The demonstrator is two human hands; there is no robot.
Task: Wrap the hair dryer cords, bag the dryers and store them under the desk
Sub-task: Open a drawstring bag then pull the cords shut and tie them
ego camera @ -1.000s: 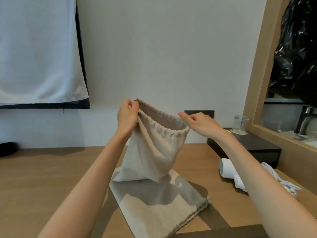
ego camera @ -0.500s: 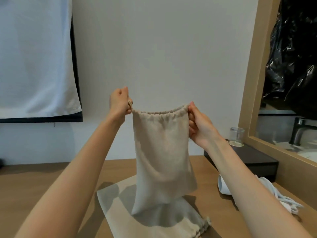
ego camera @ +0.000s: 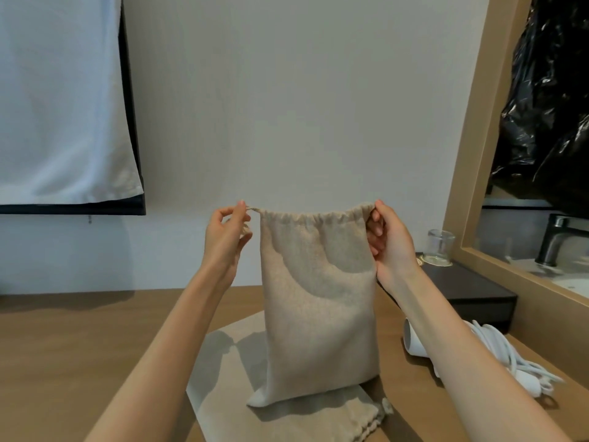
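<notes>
A beige drawstring bag (ego camera: 315, 301) hangs upright over the wooden desk (ego camera: 79, 346), its gathered mouth pulled taut between my hands. My left hand (ego camera: 228, 240) pinches the drawstring at the bag's upper left corner. My right hand (ego camera: 387, 247) grips the upper right corner of the mouth. The bag's bottom touches a second beige bag (ego camera: 287, 413) lying flat on the desk. A white hair dryer (ego camera: 414, 341) with its bundled white cord (ego camera: 506, 358) lies on the desk to the right, partly hidden by my right forearm.
A black box (ego camera: 471, 291) sits at the back right with a drinking glass (ego camera: 439, 247) on it. A wood-framed mirror (ego camera: 522, 154) lines the right side. A white cloth (ego camera: 60, 100) hangs on the wall at upper left.
The bag's mouth has gone from wide open to drawn flat and taut. My hands have moved apart and lowered slightly, and the bag now hangs straight.
</notes>
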